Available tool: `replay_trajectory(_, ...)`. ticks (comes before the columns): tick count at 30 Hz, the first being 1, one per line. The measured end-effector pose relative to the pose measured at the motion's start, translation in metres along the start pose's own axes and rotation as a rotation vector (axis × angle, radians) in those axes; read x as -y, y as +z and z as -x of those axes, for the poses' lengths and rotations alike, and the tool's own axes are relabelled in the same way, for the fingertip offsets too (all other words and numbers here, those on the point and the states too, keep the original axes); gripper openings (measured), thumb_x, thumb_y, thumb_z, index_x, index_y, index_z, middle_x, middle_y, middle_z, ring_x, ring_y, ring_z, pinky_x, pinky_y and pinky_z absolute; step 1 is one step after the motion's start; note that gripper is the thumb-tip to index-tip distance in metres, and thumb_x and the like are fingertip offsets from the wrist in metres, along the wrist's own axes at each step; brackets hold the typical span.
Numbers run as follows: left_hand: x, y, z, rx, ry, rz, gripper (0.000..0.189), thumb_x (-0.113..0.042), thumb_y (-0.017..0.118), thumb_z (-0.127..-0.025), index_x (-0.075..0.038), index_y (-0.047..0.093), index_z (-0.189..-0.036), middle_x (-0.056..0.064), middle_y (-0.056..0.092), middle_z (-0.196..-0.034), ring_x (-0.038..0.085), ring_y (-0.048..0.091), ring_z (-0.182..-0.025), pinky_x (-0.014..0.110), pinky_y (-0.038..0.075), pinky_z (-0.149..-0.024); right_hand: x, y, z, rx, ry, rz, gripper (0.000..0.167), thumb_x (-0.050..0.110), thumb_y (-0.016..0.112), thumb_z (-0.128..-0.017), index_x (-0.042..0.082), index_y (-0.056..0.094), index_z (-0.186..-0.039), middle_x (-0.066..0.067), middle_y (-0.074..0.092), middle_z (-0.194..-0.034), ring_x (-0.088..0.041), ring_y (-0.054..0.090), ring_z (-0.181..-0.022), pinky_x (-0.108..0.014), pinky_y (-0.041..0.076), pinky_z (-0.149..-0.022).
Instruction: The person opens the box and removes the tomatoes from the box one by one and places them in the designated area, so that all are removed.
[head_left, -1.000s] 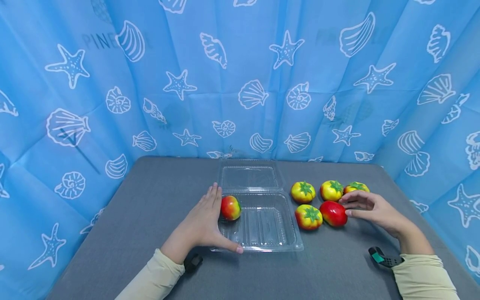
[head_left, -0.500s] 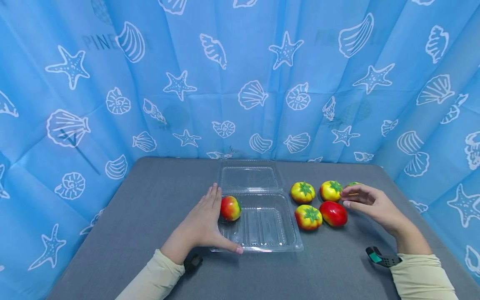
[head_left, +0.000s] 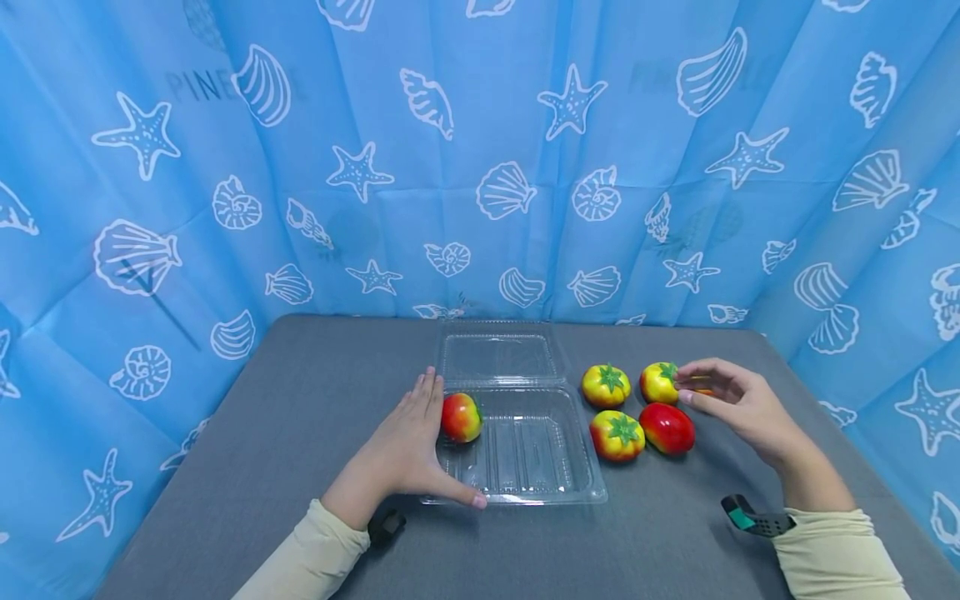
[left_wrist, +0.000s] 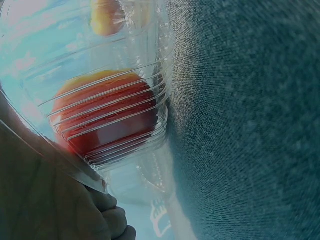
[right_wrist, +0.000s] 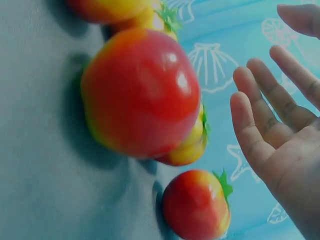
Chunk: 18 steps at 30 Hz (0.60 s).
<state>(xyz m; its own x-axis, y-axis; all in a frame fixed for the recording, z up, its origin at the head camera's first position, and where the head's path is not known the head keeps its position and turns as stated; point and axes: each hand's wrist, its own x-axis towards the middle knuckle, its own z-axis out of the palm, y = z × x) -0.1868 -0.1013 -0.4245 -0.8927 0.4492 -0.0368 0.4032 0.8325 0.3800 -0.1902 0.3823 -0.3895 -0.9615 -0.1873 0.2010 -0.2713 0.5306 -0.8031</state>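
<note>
A clear plastic clamshell container (head_left: 525, 501) lies with its lid (head_left: 498, 357) folded back. One red-and-yellow toy tomato (head_left: 461, 417) sits at its left side, seen through the ribbed wall in the left wrist view. My left hand (head_left: 397, 454) rests along the container's left edge, fingers straight, thumb spread at the front rim. To the right, my right hand (head_left: 746, 412) hovers with fingers loosely bent over the back-right toy tomato, mostly hidden beneath. In the right wrist view its palm (right_wrist: 295, 155) holds nothing. Nearest to it are a red toy tomato (head_left: 667, 428) and a yellow one (head_left: 659, 382).
Two more yellow-red toy tomatoes with green tops, a back one (head_left: 606, 385) and a front one (head_left: 617, 436), stand just right of the container. All lie on a grey cloth-covered table (head_left: 300, 400). A blue seashell curtain (head_left: 450, 167) hangs behind the table.
My right hand has moved from beside the red toy tomato back and slightly left, now covering most of the back-right toy tomato. My left hand and the container have stayed in place.
</note>
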Motion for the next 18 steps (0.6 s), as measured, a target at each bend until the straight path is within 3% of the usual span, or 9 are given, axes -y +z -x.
replay_trajectory(8, -0.001, -0.001, 0.0, 0.001, 0.001, -0.011, 0.159, -0.098, 0.071, -0.057, -0.006, 0.011, -0.171, 0.014, -0.002, -0.18, 0.035, 0.002, -0.168, 0.055, 0.021, -0.133, 0.011, 0.011, -0.002, -0.011, -0.062, -0.069, 0.033, 0.006, 0.067, -0.104, -0.005, 0.059, -0.134, 0.004, 0.067, -0.128, -0.003, 0.067, -0.113, -0.016, 0.06, -0.087)
replay_trajectory(18, 0.0, -0.001, 0.0, 0.0, 0.002, -0.002, 0.159, -0.098, 0.071, -0.057, -0.005, 0.012, -0.171, 0.014, -0.003, -0.18, 0.036, 0.002, -0.168, 0.056, 0.021, -0.133, 0.024, 0.023, -0.003, -0.015, -0.059, -0.075, 0.034, 0.009, 0.068, -0.103, -0.002, 0.06, -0.134, 0.004, 0.067, -0.128, -0.004, 0.066, -0.112, -0.017, 0.06, -0.086)
